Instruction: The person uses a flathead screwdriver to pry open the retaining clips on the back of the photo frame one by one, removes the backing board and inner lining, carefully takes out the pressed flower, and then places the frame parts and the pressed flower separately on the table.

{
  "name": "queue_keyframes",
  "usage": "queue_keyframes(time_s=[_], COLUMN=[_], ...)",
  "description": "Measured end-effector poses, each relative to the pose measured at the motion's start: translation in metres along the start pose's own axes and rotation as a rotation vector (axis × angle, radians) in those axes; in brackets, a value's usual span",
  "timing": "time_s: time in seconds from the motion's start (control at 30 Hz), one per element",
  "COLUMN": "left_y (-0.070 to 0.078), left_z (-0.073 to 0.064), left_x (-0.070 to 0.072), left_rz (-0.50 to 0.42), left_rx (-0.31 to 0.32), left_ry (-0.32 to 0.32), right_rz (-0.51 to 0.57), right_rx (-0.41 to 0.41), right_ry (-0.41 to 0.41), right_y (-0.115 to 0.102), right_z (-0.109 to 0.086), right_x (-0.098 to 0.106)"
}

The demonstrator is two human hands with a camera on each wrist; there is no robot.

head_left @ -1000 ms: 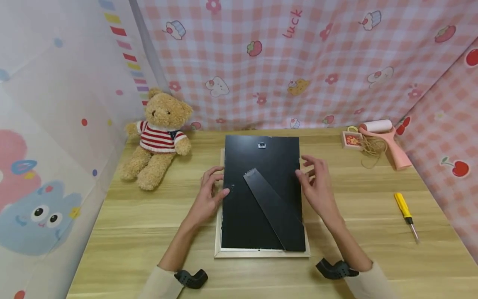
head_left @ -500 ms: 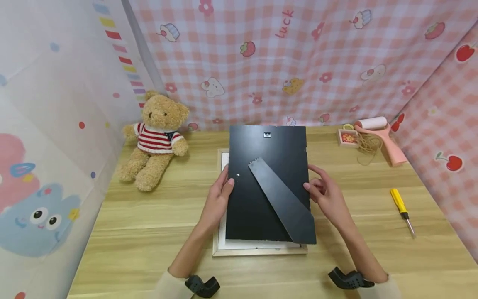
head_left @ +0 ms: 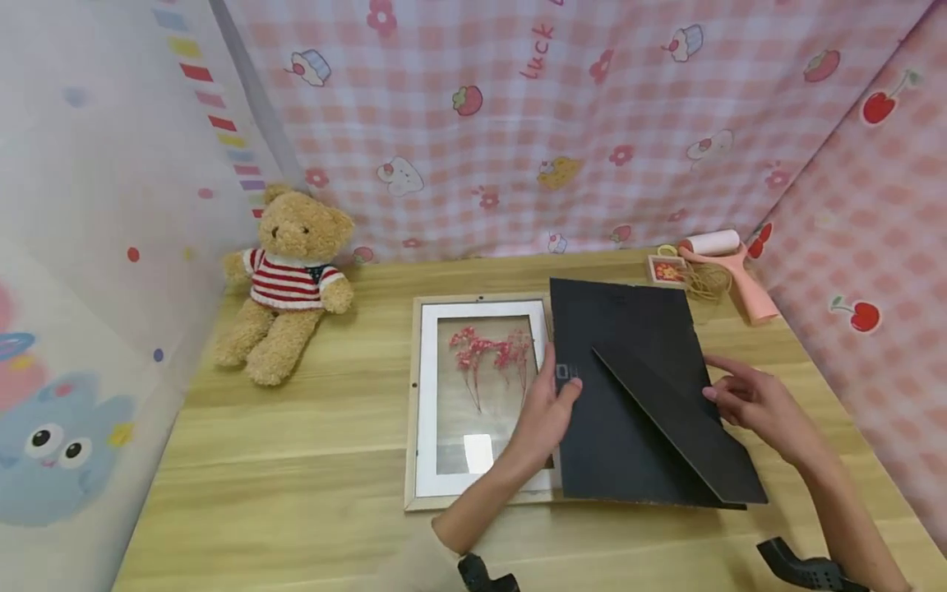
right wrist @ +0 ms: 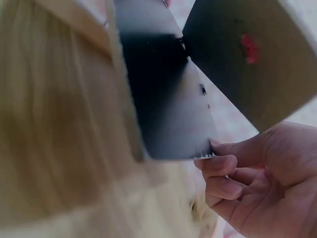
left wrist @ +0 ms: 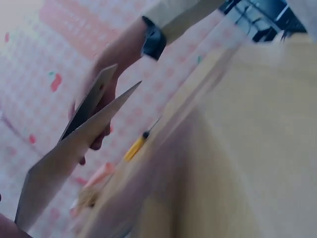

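Observation:
A black photo frame backing board (head_left: 595, 448), with a slanted stand leg (head_left: 669, 419) folding out from it, is held up to the right of a picture frame. My left hand (head_left: 543, 411) grips the board's left edge, thumb on the black face. At its right edge, my right hand (head_left: 758, 407) pinches it between thumb and fingers, as the right wrist view also shows. The pale wooden picture frame (head_left: 411, 411) lies on the table. Inside its white mat (head_left: 427, 395) are pink dried flowers (head_left: 473, 353) behind a clear pane; the board and left arm cover its right side.
A teddy bear (head_left: 296, 279) sits at the back left. Near the back right corner are a pink-handled lint roller (head_left: 747, 288), a small boxed picture (head_left: 666, 270) and twine (head_left: 706, 281). A yellow screwdriver (left wrist: 136, 147) shows in the left wrist view.
Both hands have lifted the backing board off the picture frame and carried it right, tilting it. The mat and pink dried flowers are now uncovered. The head view has shifted right.

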State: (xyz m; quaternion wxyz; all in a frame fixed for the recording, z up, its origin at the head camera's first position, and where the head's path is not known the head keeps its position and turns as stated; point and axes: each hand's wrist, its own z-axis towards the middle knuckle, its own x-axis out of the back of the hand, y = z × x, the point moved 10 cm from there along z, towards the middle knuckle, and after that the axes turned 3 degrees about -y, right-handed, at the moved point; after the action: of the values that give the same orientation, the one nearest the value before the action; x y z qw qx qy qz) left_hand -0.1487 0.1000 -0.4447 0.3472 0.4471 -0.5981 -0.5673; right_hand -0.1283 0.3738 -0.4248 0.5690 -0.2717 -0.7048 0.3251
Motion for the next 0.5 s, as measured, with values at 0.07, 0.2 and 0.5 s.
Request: queue_keyframes(time_s=[0.07,0.2,0.5], left_y=[-0.008,-0.026,-0.046], left_z=[-0.001,-0.005,-0.011], left_x=[-0.013,-0.028,-0.044], left_rz=[-0.032,-0.045,-0.048], left_rx=[0.027,0.085,0.127], left_ry=[-0.008,0.014,0.052], right_rz=[0.031,0.052,-0.098], right_rx=[-0.009,-0.031,-0.108], right_ry=[-0.029,-0.085,-0.202], right_y=[0.013,0.033,0.056], right_z=[-0.004,-0.004,0.003], right_x=[0.001,-0.004,-0.017])
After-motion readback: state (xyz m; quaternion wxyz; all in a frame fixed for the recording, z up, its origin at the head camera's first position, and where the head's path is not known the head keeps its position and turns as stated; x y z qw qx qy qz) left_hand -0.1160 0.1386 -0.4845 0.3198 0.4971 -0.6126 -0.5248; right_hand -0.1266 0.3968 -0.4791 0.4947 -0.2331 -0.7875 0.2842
